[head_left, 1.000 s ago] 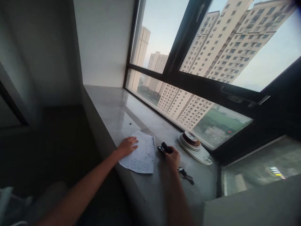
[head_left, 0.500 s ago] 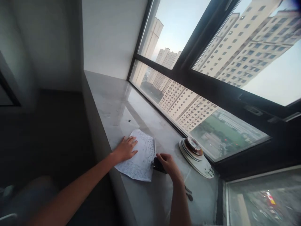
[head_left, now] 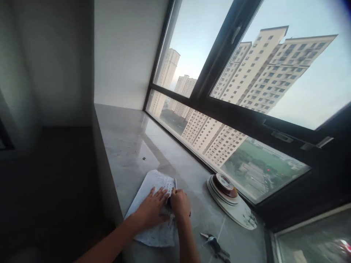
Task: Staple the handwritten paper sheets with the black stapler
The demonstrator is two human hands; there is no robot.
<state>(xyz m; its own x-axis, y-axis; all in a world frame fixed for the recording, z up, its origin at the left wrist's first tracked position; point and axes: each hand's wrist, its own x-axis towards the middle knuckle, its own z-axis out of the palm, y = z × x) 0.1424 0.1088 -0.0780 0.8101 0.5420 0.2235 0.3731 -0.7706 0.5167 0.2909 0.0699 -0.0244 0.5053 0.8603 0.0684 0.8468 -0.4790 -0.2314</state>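
Grasping a mostly hidden black object [head_left: 169, 202], the right hand [head_left: 180, 203] sits beside the left hand [head_left: 151, 210], spread on the paper [head_left: 158, 235].

White paper [head_left: 157, 238] covered in dark marks lies under the spread left fingers [head_left: 157, 194], its right edge meeting a mostly hidden black tool [head_left: 169, 201] within the curled right fingers [head_left: 177, 198].
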